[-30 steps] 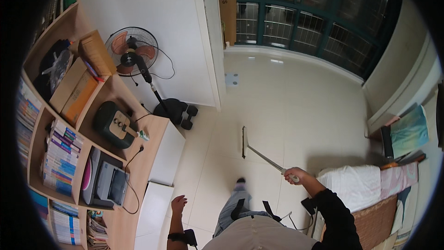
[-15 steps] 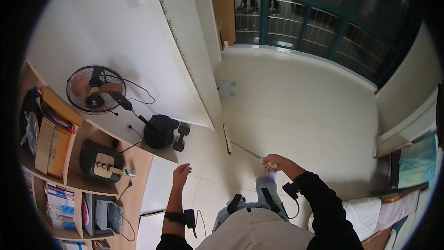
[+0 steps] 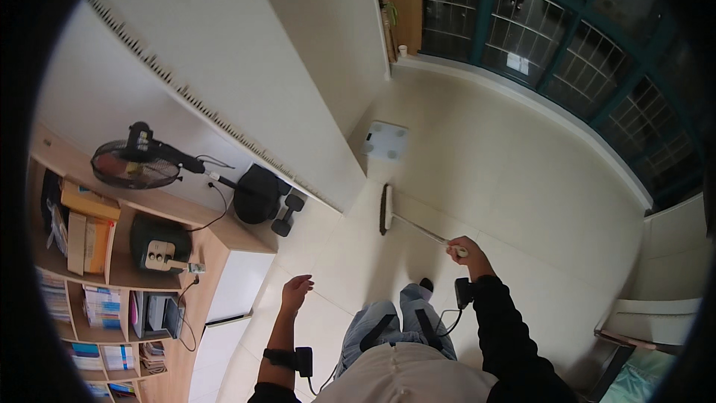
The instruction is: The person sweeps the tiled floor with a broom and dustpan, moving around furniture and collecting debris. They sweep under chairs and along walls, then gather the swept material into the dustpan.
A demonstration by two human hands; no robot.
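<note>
A long-handled broom with a narrow head and dark bristles slants ahead of me. My right hand is closed around the pale grip at the handle's near end. The broom head rests on the pale tiled floor, short of a white bathroom scale. My left hand hangs in the air to the left, holding nothing, its fingers loosely stretched out.
At left, a wooden shelf unit holds books and an air fryer. A standing fan and a black dumbbell are beside the wall. Green-framed windows line the far side. Pale green bedding lies at lower right.
My view has shifted toward the windows, and the scale looks nearer. My right hand still grips the broom, its head now closer to the scale. The left hand stays free.
</note>
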